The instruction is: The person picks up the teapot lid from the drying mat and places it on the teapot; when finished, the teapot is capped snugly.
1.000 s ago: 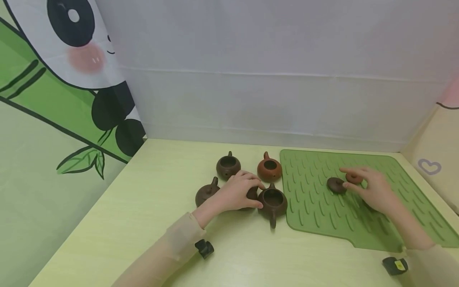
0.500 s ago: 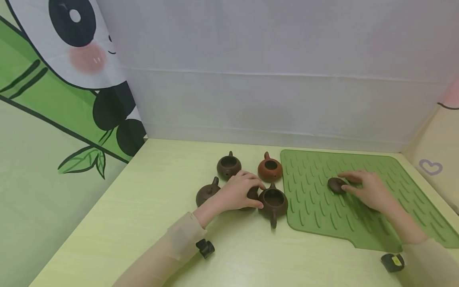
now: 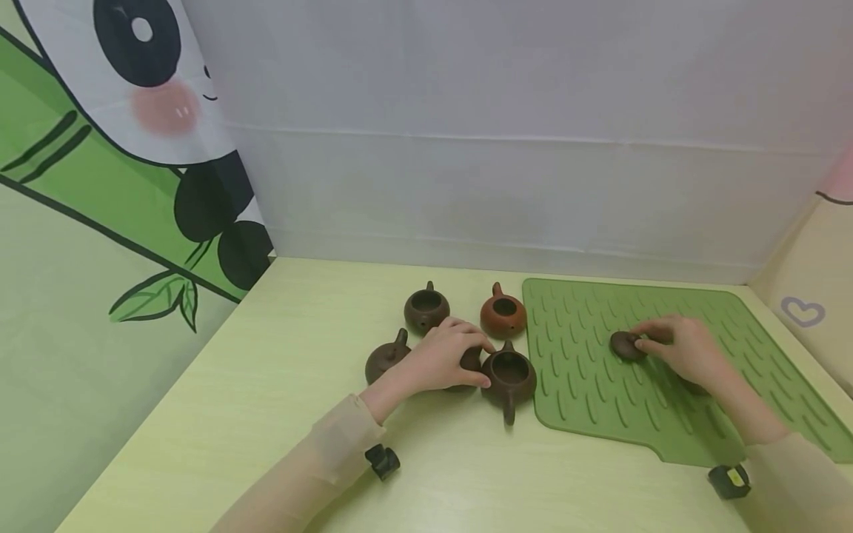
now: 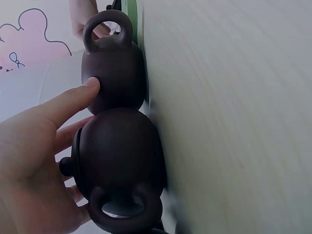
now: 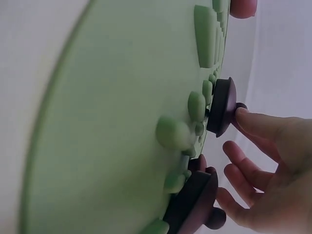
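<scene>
My left hand grips a dark brown lidless teapot with thumb and forefinger on its sides. Under that palm sits a dark lidded teapot, mostly hidden in the head view; the two pots stand against each other. Over the green mat, my right hand pinches the knob of a dark round teapot lid between thumb and forefinger. The right wrist view shows this lid at the mat's ridges. A second dark lid lies beneath the other fingers, which are loosely bent.
Behind my left hand stand a dark lidless teapot and a reddish-brown lidless teapot. Another lidded dark teapot is left of my wrist. A pale wall cloth backs the table.
My right hand has shifted slightly left and its thumb and forefinger have closed on the dark lid's knob. The reddish lid seen earlier is now behind the hand. My left hand stays put.
</scene>
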Motion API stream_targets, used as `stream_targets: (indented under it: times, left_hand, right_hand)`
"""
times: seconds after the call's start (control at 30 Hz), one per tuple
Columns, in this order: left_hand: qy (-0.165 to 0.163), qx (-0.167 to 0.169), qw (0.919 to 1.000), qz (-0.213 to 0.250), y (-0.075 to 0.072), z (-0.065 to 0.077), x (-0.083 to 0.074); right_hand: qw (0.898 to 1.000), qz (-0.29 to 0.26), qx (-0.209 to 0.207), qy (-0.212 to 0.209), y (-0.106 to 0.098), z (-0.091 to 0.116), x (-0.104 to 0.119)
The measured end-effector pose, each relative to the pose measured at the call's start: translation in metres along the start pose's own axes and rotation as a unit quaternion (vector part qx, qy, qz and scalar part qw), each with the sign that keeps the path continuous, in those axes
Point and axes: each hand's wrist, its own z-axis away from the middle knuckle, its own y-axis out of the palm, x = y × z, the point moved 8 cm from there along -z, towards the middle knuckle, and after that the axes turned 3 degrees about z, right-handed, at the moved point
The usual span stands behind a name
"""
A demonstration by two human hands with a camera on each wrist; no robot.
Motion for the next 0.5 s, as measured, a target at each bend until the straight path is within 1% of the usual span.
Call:
stream_targets:
  times: [0.13,0.23,0.33,0.5]
  left_hand:
    - [-0.004,0.001,1.0000,0.006,0.000,0.000,0.000]
    - [-0.003,0.000,1.0000,0.005,0.000,0.000,0.000]
    - [-0.001,-0.001,1.0000,0.005,0.000,0.000,0.000]
    - [-0.003,0.000,1.0000,0.004,0.000,0.000,0.000]
  right_hand:
    - [1.000,0.007,0.002,0.007,-0.001,0.000,0.003]
    - [1.000,0.017,-0.005,0.008,-0.004,0.001,0.010]
    - [0.999,0.030,-0.029,-0.004,-0.007,0.002,0.020]
    - [0.994,0.050,-0.085,-0.046,-0.013,0.002,0.041]
